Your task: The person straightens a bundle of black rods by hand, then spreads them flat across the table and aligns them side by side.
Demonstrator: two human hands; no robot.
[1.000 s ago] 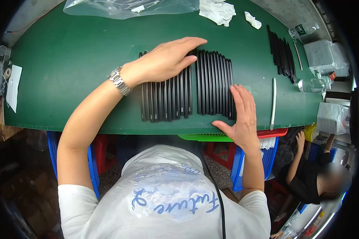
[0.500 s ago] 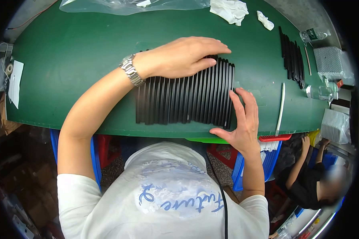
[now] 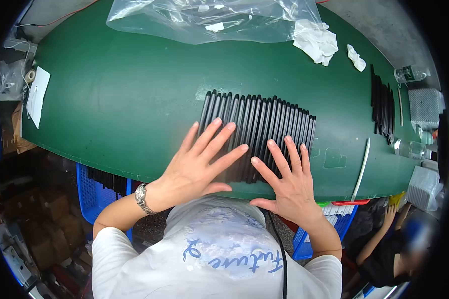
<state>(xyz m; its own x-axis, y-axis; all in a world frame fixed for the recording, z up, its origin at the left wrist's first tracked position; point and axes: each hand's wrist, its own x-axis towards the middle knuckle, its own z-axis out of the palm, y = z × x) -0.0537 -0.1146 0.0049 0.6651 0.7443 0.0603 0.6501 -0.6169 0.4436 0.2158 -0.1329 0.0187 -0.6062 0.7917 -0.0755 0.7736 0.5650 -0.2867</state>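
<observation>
A row of slim black pencil-like sticks [image 3: 264, 114] lies side by side on the green table [image 3: 110, 99], tapered ends pointing away from me. My left hand [image 3: 194, 162], with a metal watch at the wrist, is spread over the left part of the row. Over the right part, the fingers of my right hand [image 3: 290, 187] are also stretched apart. Both palms face down, and neither hand grips a stick. The near ends of many sticks are hidden under my hands.
Clear plastic sheeting [image 3: 184, 22] and crumpled white tissue [image 3: 317, 42] lie at the far edge. More black sticks [image 3: 382, 109] sit at the right, near plastic bottles [image 3: 411, 74]. A blue basket [image 3: 92, 199] stands below the table. A co-worker's arm [image 3: 376, 239] shows lower right.
My left hand has come back from across the far ends of the sticks to their near left side. My right hand has moved from the row's right side onto it. The view has shifted.
</observation>
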